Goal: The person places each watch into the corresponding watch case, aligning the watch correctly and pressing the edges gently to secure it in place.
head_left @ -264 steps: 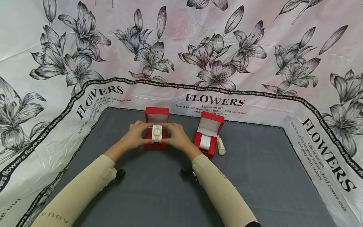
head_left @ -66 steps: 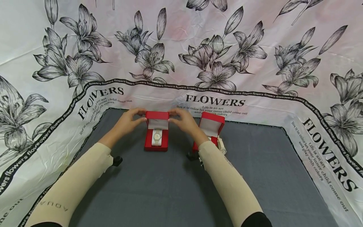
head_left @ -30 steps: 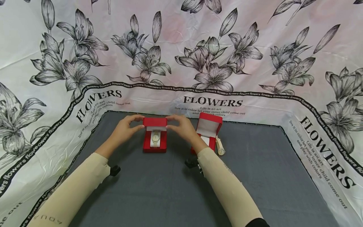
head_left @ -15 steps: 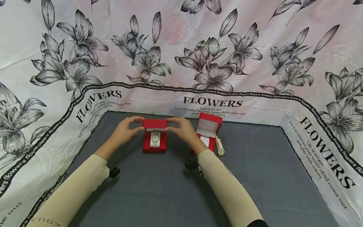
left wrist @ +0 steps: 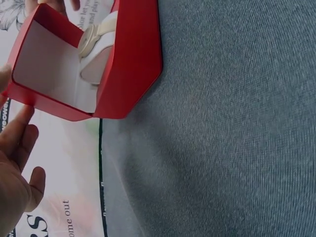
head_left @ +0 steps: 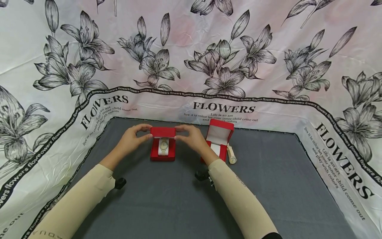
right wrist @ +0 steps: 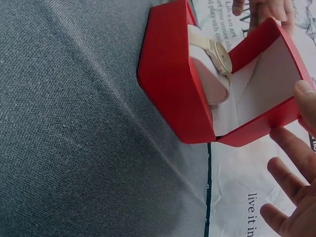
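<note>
A red watch box point(head_left: 162, 158) stands on the grey cloth, its lid point(head_left: 162, 132) tilted forward over the base. Inside, a cream-strapped watch point(head_left: 163, 146) is wrapped round a white cushion. My left hand point(head_left: 131, 138) pinches the lid's left side between thumb and fingers. On the opposite side, my right hand point(head_left: 194, 136) pinches the lid the same way. From the right wrist view, the watch point(right wrist: 222, 57) sits on the cushion under the half-lowered lid point(right wrist: 269, 81). In the left wrist view the white lining of the lid point(left wrist: 49, 64) shows.
To the right, a second red box point(head_left: 220, 132) stands with its lid up and a white cushion inside, partly behind my right wrist. Beside it lies another cream watch point(head_left: 231, 156). A flower-printed sheet point(head_left: 223, 76) rises behind the grey cloth point(head_left: 179, 199).
Both hands have gone from the watch on its cushion to the sides of the lid. The lid has swung forward and down, slightly more in the last second.
</note>
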### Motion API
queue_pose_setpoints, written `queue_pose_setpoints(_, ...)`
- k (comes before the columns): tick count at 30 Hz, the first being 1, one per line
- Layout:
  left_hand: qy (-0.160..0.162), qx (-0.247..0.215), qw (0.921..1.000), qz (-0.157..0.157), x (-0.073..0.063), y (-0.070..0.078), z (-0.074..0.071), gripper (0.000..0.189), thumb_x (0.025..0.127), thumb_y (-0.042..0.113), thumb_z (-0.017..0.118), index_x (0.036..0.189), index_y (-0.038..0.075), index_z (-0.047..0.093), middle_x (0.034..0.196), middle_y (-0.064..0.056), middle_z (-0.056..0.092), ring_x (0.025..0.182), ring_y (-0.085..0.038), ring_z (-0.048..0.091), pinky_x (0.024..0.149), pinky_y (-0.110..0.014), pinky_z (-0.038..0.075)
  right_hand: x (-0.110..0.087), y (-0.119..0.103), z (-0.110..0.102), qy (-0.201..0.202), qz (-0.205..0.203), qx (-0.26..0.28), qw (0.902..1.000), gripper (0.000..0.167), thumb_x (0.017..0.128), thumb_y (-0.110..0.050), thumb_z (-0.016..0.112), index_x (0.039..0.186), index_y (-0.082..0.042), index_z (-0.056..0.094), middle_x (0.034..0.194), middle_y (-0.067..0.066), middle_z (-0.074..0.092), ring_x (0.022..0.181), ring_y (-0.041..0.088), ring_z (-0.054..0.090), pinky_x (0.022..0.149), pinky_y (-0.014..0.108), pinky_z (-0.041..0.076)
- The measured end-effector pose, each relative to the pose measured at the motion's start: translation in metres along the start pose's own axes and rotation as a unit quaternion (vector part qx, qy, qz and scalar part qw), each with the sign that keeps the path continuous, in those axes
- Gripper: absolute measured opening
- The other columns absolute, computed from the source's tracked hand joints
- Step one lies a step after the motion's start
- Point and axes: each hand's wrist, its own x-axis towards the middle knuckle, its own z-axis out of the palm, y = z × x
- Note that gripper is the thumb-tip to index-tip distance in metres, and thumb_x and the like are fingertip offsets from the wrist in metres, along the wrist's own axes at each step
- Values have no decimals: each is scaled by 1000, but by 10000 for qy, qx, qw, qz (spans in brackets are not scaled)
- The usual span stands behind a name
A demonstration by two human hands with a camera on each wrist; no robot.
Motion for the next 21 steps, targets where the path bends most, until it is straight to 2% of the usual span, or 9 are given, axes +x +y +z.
queue_pose_setpoints(8, 121, -347, 9992, -158, -1, 2, 3, 44, 92, 38, 78, 128, 18, 67, 129, -11, 68, 129, -32, 56, 104, -59, 43, -4, 0, 2, 17, 80, -15, 10000, 48, 87, -36, 82, 132, -26, 69, 128, -5, 71, 128, 17, 60, 103, 46, 49)
queue_pose_setpoints(21, 66, -203, 9992, -330, -2, 6, 2, 47, 92, 37, 78, 132, 16, 66, 130, -9, 68, 123, -31, 59, 97, -52, 48, -8, -8, 6, 124, 229, -51, 9996, 50, 89, -41, 80, 133, -21, 69, 131, -4, 70, 133, 21, 56, 107, 45, 46)
